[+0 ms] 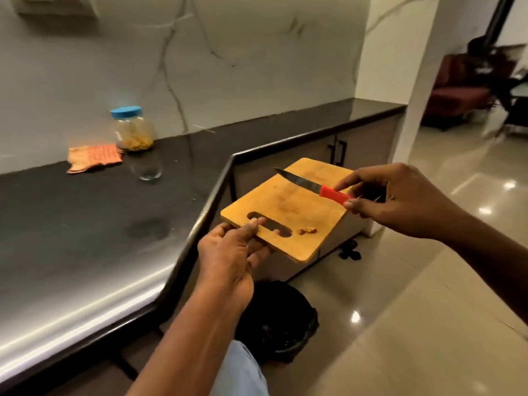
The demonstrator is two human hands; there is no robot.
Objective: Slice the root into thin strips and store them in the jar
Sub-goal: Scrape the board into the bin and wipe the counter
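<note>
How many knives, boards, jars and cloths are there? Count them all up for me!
Knives: 1, the knife in the right hand.
Boards: 1, the cutting board held by the left hand.
Jars: 1, the jar on the counter.
Cloths: 1, the cloth beside the jar.
Total: 4.

Orange cloth (pixel 95 161) on dark countertop (pixel 85 224); black bin (pixel 283 318) on floor (pixel 400 310); red sofa (pixel 463 92) beyond.

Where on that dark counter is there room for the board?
The board would fit on the counter between its near edge and the cloth and jar, or along the wall right of the jar. Only that back-left corner is crowded.
</note>
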